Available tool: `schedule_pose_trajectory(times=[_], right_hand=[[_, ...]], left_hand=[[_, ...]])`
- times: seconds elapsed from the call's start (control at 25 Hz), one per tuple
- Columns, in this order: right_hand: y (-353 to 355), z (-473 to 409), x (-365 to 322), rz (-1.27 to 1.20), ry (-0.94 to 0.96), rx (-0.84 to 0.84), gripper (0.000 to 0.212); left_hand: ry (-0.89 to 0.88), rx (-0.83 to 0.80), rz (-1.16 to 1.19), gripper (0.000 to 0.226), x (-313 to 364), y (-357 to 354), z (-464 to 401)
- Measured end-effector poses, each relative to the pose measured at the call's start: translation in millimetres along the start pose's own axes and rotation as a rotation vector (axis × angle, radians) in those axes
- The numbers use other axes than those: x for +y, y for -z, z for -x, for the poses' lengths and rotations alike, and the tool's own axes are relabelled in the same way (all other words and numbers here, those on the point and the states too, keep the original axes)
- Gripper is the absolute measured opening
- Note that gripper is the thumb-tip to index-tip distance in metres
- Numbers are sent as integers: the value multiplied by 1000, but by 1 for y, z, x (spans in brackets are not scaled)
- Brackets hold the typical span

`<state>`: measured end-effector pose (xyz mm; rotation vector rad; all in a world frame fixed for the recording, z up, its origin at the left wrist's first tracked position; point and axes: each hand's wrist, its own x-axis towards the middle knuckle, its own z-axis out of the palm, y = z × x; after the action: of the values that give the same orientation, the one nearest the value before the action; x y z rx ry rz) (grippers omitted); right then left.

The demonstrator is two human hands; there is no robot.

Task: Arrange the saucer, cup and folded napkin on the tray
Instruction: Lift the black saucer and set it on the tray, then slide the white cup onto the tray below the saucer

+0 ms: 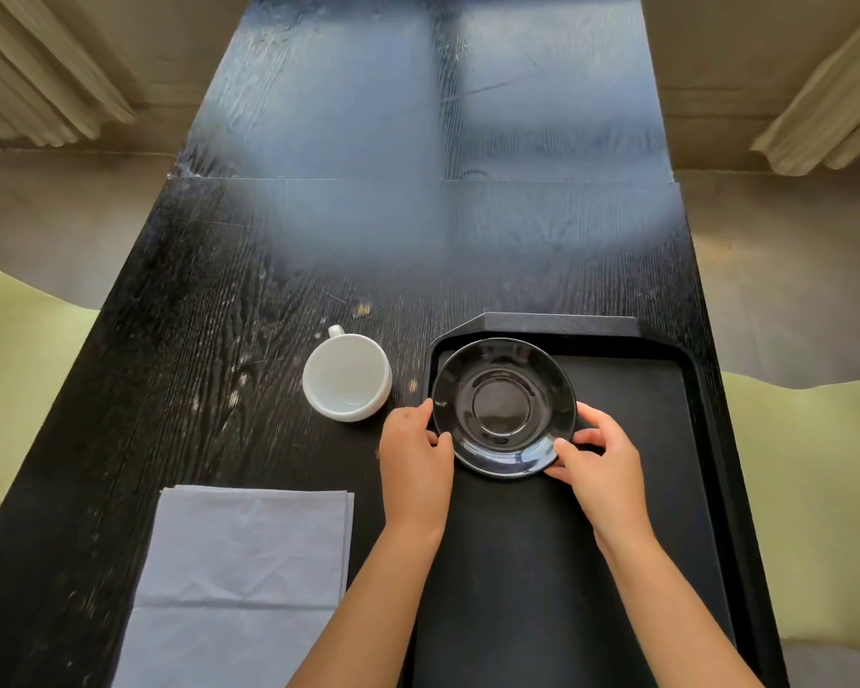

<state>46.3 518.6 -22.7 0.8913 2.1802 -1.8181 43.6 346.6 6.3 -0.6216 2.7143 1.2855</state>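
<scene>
Both hands, left hand (414, 459), right hand (601, 464), gripping saucer (503, 407) between them

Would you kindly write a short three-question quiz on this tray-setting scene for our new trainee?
1. True or false: the cup stands on the tray.
2. Which item do both hands hold? A) napkin B) saucer C) cup
3. Fill in: the folded napkin lies on the ____ beside the tray.

Key
1. False; it stands on the table.
2. B; the left hand and right hand grip the saucer at its edges.
3. table
</scene>
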Motion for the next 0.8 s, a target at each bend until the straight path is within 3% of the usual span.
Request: schedule_pose_trajectory(times=[0.2, 0.32, 0.48, 0.56, 0.68, 0.8], right_hand=[[1, 2, -4, 30, -16, -42, 47], [7, 7, -11, 204, 26, 25, 50], [-11, 27, -31, 630, 577, 182, 51], [-42, 32, -44, 769, 850, 41, 54], [-92, 29, -59, 969, 1128, -273, 59], [-126, 22, -62, 1152, 1125, -480, 53]], left_hand=[[17, -16, 2, 47, 1, 1, -1], [-6, -45, 53, 45, -2, 9, 1], [-296, 111, -79, 39, -26, 47, 6], [-460, 156, -269, 42, -46, 69, -4], [-529, 6, -542, 49, -63, 93, -28], [-599, -53, -643, 38, -69, 101, -43]])
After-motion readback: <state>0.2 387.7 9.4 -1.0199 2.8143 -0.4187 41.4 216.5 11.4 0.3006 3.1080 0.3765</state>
